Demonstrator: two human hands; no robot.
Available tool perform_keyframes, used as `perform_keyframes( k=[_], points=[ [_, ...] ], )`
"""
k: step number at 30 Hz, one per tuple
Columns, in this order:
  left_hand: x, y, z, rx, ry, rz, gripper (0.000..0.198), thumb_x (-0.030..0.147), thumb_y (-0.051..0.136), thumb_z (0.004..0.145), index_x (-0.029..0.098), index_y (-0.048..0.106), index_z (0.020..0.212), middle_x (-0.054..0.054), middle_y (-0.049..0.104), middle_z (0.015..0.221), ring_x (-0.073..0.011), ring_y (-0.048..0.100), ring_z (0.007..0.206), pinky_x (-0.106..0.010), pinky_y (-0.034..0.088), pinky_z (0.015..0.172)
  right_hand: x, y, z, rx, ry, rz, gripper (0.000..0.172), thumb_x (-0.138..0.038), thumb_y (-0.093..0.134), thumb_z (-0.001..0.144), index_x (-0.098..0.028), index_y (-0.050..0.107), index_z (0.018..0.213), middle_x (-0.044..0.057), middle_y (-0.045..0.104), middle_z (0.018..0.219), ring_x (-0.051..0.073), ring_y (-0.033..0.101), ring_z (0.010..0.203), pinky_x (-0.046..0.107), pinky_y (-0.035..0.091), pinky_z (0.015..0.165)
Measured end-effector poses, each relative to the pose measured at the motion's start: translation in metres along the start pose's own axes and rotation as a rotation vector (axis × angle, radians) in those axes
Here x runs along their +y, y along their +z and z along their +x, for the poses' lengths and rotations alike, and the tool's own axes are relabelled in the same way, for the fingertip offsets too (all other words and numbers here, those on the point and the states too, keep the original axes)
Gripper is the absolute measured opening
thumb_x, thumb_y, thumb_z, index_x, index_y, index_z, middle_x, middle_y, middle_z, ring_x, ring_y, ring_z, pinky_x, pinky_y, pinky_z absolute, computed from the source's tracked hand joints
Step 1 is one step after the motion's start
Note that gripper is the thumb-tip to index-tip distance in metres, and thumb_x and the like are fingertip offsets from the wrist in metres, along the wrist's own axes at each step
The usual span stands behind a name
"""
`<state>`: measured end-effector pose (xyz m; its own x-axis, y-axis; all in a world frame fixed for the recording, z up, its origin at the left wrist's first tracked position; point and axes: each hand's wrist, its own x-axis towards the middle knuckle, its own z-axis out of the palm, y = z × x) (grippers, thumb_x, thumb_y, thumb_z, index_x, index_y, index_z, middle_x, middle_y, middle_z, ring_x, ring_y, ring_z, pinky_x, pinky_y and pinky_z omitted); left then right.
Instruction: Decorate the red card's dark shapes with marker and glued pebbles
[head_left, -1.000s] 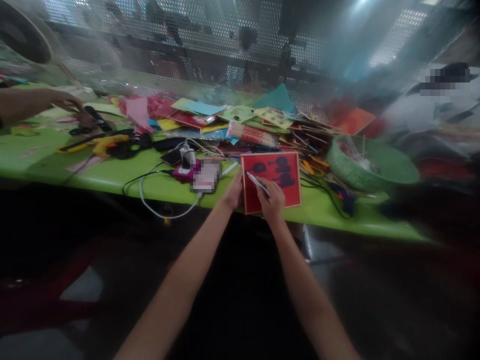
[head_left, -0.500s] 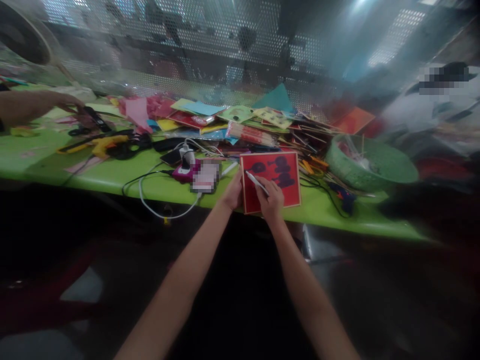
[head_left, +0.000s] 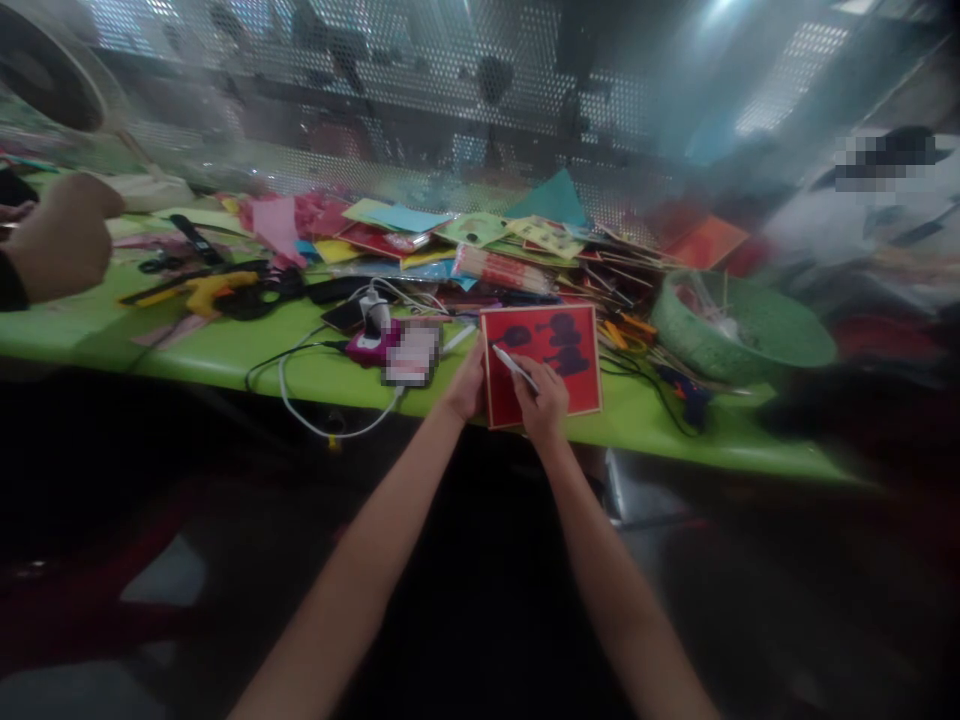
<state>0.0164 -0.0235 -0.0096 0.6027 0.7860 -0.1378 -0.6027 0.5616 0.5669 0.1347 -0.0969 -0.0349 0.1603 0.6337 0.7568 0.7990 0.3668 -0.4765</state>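
Red fills the square panel with a pale, wood-like frame [head_left: 538,347] at the near edge of the bright green table [head_left: 634,425]; dark, rounded shapes sit across its upper part. From where I stand, the person's left hand [head_left: 470,385] has hold of the panel's left edge, its fingers partly out of sight. The right hand [head_left: 549,400] pinches a slim white pen [head_left: 516,366] in a narrow grip, the tip pointing toward the panel's upper left; I cannot tell whether it touches. Left of the panel sits a purple power adapter [head_left: 367,350] bearing a white plug [head_left: 375,316]. Right of it stands a wide, speckled green basin [head_left: 795,340], and loose sheets of coloured paper [head_left: 409,215] are heaped behind. Far left, a co-worker's hand [head_left: 71,235] with a dark cuff hovers over the table.
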Motion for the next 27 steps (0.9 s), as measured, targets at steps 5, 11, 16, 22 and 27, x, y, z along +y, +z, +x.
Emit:
perform_keyframes(
  k=[5,11,16,22,27],
  points=[
    [0.0006,0.0004,-0.0005,-0.011,0.002,-0.015,0.051,0.055,0.051,0.108,0.016,0.074,0.132,-0.010,0.084,0.110,-0.0263,0.081,0.106,-0.038,0.061,0.104,0.0003,-0.0002,0.0002,0.021,0.008,0.014,0.032,-0.040,0.051,0.109,-0.026,0.075,0.125,0.008,0.083,0.117,0.024,0.076,0.102,0.040,0.059,0.095],
    [0.0003,0.0002,-0.0009,-0.044,-0.009,-0.025,0.051,0.055,0.053,0.107,0.016,0.072,0.135,-0.011,0.084,0.111,-0.0261,0.081,0.103,-0.038,0.061,0.103,0.0002,-0.0005,0.0004,0.018,-0.023,-0.010,0.031,-0.039,0.052,0.109,-0.026,0.077,0.122,0.007,0.083,0.114,0.023,0.077,0.100,0.038,0.060,0.092],
    [0.0000,0.0000,-0.0001,-0.039,-0.004,-0.023,0.055,0.052,0.038,0.112,0.014,0.073,0.131,-0.012,0.084,0.109,-0.0249,0.081,0.104,-0.038,0.061,0.104,0.0006,-0.0005,0.0002,0.026,-0.012,0.014,0.030,-0.038,0.052,0.109,-0.026,0.076,0.123,0.008,0.083,0.116,0.023,0.077,0.102,0.038,0.060,0.092],
    [0.0009,0.0019,-0.0002,-0.015,0.004,-0.013,0.052,0.054,0.044,0.110,0.016,0.075,0.127,-0.010,0.084,0.105,-0.0262,0.080,0.105,-0.039,0.060,0.104,-0.0003,-0.0010,0.0008,0.043,-0.045,0.040,0.029,-0.037,0.055,0.108,-0.026,0.077,0.122,0.008,0.084,0.112,0.023,0.077,0.097,0.038,0.059,0.088],
    [0.0012,0.0038,-0.0019,-0.041,0.005,-0.015,0.054,0.059,0.050,0.107,0.016,0.073,0.132,-0.010,0.084,0.109,-0.0261,0.081,0.103,-0.039,0.062,0.102,-0.0003,-0.0011,0.0006,0.039,-0.022,0.043,0.030,-0.037,0.053,0.108,-0.025,0.077,0.122,0.008,0.083,0.114,0.023,0.077,0.099,0.039,0.060,0.090]
  ],
)
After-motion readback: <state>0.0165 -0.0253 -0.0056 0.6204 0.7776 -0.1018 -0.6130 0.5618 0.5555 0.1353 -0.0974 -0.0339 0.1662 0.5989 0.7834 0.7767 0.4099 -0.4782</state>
